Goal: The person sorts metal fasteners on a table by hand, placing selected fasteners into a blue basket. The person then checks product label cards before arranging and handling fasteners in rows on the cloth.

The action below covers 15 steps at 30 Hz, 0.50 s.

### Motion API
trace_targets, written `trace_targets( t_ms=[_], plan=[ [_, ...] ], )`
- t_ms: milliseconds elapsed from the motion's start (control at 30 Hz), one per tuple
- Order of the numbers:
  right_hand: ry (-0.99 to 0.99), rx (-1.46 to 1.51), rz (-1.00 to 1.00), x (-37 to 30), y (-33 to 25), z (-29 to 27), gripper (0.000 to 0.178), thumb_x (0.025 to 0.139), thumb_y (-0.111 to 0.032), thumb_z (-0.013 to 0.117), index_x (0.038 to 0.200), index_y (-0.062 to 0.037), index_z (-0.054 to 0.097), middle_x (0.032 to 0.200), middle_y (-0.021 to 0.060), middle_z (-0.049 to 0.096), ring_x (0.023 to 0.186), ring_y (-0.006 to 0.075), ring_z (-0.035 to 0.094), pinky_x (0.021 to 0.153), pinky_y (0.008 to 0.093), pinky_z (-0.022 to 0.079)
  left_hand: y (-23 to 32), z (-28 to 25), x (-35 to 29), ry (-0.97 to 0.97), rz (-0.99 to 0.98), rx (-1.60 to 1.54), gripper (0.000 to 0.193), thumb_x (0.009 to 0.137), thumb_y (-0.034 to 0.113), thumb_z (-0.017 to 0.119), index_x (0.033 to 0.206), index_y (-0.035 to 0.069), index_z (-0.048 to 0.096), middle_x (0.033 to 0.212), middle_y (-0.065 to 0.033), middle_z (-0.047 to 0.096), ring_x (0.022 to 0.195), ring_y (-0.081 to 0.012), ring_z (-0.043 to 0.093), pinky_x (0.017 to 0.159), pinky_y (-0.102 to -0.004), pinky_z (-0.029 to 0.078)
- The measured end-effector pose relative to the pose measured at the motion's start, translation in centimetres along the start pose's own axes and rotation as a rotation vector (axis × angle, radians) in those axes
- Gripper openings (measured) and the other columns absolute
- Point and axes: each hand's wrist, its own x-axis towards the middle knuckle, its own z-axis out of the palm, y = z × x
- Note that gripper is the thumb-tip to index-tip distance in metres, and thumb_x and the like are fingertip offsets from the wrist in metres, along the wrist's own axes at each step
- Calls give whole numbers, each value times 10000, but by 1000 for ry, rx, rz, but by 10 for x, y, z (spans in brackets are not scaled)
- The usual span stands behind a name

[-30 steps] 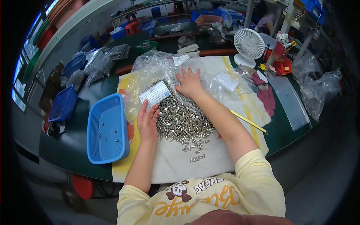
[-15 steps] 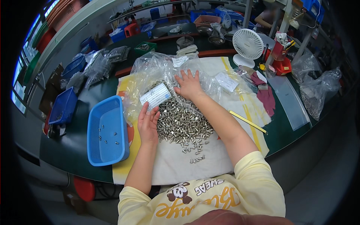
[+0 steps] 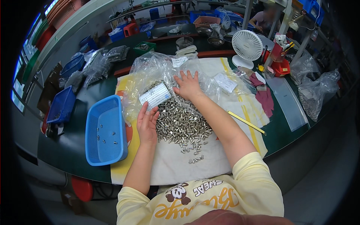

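A heap of silver screws lies on a white cloth, spilling toward me from a clear plastic bag. My right hand rests flat on the bag above the heap, fingers spread. At the heap's left edge is my left hand, palm turned up and fingers apart. Its fingertips meet the lower edge of a white printed label lying over the bag and screws. Whether they pinch the label is hard to make out.
A blue plastic basket with several screws stands at the left. Right of the heap lie a yellow strip, a paper slip and a maroon glove. Behind them stands a white fan. A co-worker sits at the far right.
Both hands stay in nearly the same place on the bag and beside the label. The whole view has shifted slightly. The co-worker in the background shows more.
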Motion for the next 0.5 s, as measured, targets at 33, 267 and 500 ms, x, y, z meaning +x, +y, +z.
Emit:
trace_targets(
  t_ms=[33, 267, 500],
  plan=[
    [-32, -21, 6, -1, -1, -3, 601, 876, -511, 432, 1399, -223, 361, 1465, 139, 291, 1353, 363, 246, 1061, 629, 90, 0, 0, 0, 0, 0, 0, 455, 929, 145, 482, 1340, -16, 373, 1241, -113, 497, 1078, -214, 545, 910, -318, 470],
    [-15, -28, 12, -2, 2, -4, 593, 881, -504, 429, 1395, -216, 367, 1460, 135, 300, 1345, 359, 257, 1056, 633, 104, 1, 3, 1, -8, 22, 35, 463, 938, 176, 466, 1343, -23, 364, 1250, -118, 492, 1093, -218, 539, 918, -320, 466],
    [599, 400, -90, 0, 62, -60, 499, 806, -179, 567, 1284, -77, 467, 1260, 164, 511, 1177, 331, 463, 984, 395, 385, 4, -4, 8, 31, 72, -46, 443, 937, 143, 471, 1331, -35, 377, 1155, -157, 541, 1056, -205, 558, 898, -306, 473]
  ],
)
